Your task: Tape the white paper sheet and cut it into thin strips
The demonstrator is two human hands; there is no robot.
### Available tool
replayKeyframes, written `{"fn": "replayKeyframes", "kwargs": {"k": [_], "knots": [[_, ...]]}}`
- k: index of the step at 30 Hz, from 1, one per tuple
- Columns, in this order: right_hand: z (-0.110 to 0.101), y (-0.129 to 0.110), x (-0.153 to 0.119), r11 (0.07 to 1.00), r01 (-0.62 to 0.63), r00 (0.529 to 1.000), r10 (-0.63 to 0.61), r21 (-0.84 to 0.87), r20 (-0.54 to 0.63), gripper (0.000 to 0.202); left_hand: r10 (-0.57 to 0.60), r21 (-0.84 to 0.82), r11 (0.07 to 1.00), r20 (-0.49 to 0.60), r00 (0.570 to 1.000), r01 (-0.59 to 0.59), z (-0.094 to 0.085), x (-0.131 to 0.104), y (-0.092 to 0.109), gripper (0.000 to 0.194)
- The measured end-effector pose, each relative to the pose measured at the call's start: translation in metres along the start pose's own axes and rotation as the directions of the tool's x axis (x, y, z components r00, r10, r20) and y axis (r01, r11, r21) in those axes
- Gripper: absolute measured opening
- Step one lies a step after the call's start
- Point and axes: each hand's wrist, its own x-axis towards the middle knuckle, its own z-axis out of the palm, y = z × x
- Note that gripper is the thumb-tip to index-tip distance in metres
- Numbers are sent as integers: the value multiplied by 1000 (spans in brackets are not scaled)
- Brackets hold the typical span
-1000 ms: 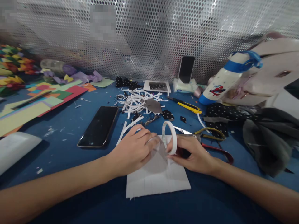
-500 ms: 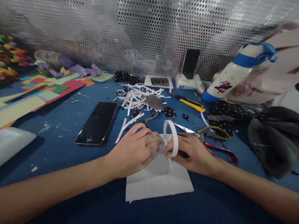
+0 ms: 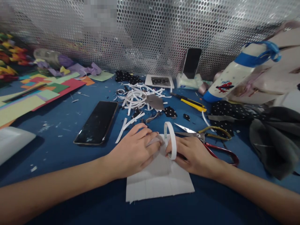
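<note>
Beyond the hands [image 3: 137, 151] stands a bottle [image 3: 231, 76], contents hidden

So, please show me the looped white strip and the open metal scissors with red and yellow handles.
Looped white strip [image 3: 173, 142], head view: outer face of its loop.
Open metal scissors [image 3: 200, 136], head view: the pivot between blades and handles.

With our right hand [image 3: 192, 155], we are bringing the looped white strip [image 3: 173, 143] slightly lower over the white sheet [image 3: 159, 186].

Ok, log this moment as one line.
left hand: on white sheet | right hand: holding looped white strip | scissors: open, beside right hand
</note>
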Motion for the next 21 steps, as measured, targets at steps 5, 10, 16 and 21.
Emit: {"fn": "replayKeyframes", "kwargs": {"k": [5,10,16,21], "knots": [[-2,0,0,997,-29,999,31,72,-34,11,0,21,1000,-16,1000,0,0,1,1,26],[-4,1,-1,973,-102,991,117,208,-59,13,-16,29,999,-22,1000,16,-1,1,2,25],[-4,1,1,974,-136,990,141,181,-17,12,-20,18,1000,-8,1000,20,-1,1,2,27],[-5,-1,3,987,-132,991,127,94,51,19,-10,14,1000,-2,1000,10,-1,1,2,28]]}}
